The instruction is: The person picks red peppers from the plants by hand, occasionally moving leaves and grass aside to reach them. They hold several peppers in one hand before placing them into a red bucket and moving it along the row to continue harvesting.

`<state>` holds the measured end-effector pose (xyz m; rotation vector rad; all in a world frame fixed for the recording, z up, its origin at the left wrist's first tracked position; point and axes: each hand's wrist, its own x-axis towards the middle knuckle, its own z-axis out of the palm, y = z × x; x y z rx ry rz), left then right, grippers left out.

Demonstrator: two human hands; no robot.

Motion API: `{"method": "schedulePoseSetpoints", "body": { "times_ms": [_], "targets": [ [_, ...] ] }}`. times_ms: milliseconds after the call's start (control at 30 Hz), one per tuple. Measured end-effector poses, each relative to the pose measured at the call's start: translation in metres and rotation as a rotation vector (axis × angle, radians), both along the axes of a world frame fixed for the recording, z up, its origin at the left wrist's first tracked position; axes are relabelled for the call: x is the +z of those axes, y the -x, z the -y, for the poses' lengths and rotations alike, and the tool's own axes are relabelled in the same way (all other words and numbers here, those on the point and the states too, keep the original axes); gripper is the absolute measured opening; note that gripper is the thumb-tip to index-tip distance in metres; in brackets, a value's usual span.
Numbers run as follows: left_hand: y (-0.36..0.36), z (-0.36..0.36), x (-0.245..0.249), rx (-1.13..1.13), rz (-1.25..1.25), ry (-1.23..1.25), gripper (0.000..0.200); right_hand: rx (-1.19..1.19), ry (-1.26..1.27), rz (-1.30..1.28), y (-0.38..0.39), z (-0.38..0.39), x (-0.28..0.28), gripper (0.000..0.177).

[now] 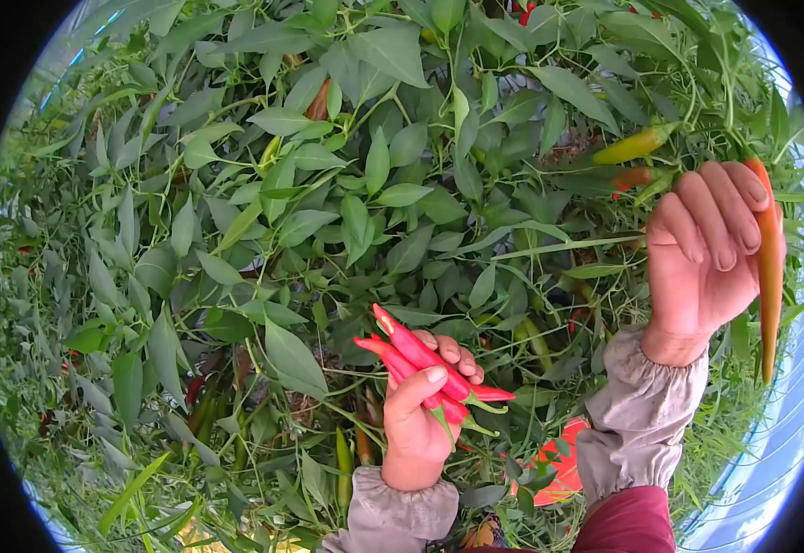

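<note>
Low in the middle of the head view, my left hand (416,424) is closed around several bright red chili peppers (416,355). Their green stems point down and to the right, and the thumb presses across them. My right hand (706,240) is raised at the right with its fingers curled, against a long orange-red chili pepper (768,286). That pepper hangs from its green stem, tip down, along the index-finger side of the hand. The right thumb is hidden. A yellow-green pepper (637,146) and a partly orange pepper (632,178) hang just left of the right hand.
Dense leafy chili plants (300,230) fill most of the view. Green peppers (344,465) hang among lower leaves. A red object (558,465), partly covered by leaves, lies between my forearms. Bluish sheeting (789,442) runs along the right edge.
</note>
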<state>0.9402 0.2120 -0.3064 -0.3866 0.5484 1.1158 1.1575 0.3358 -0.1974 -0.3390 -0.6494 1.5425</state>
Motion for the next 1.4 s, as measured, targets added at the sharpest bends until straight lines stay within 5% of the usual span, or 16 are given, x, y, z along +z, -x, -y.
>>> {"method": "schedulePoseSetpoints", "body": {
  "times_ms": [267,333,467,567,700,800,933,1033,1100,1200,1233,1400],
  "targets": [
    [-0.009,0.011,0.001,-0.052,-0.028,-0.002,0.03,-0.67,0.205,0.252,-0.088,-0.122,0.021,0.033],
    [-0.011,0.011,-0.003,-0.054,-0.046,0.0,0.029,-0.81,0.157,0.449,-0.107,-0.163,0.004,0.015],
    [-0.016,0.009,-0.004,-0.074,-0.069,-0.015,0.029,-0.799,0.407,1.165,-0.111,-0.191,-0.036,0.032],
    [-0.016,0.004,-0.004,-0.069,-0.083,-0.008,0.028,-0.397,0.429,0.975,-0.086,-0.183,-0.039,0.028],
    [-0.019,-0.002,-0.007,-0.06,-0.087,0.031,0.029,-0.186,0.268,0.724,-0.063,-0.19,-0.069,0.029],
    [-0.021,-0.006,-0.012,-0.052,-0.09,0.052,0.029,-0.092,0.291,0.776,-0.051,-0.21,-0.097,0.029],
    [-0.016,-0.013,-0.015,-0.035,-0.065,0.092,0.028,-0.036,0.107,2.272,-0.044,-0.227,-0.132,0.026],
    [-0.012,-0.023,-0.016,-0.016,-0.068,0.116,0.028,-0.121,-0.134,2.508,-0.057,-0.233,-0.163,0.024],
    [-0.008,-0.027,-0.018,-0.004,-0.074,0.139,0.028,-0.292,-0.372,2.35,-0.088,-0.265,-0.23,0.021],
    [-0.003,-0.033,-0.019,0.02,-0.085,0.151,0.027,-0.348,-0.1,2.024,-0.098,-0.282,-0.266,0.022],
    [-0.002,-0.034,-0.02,0.027,-0.087,0.158,0.027,-0.398,-0.149,1.655,-0.104,-0.282,-0.275,0.024],
    [0.003,-0.041,-0.02,0.041,-0.072,0.194,0.027,-0.391,-0.081,2.053,-0.09,-0.276,-0.245,0.022]
  ]
}}
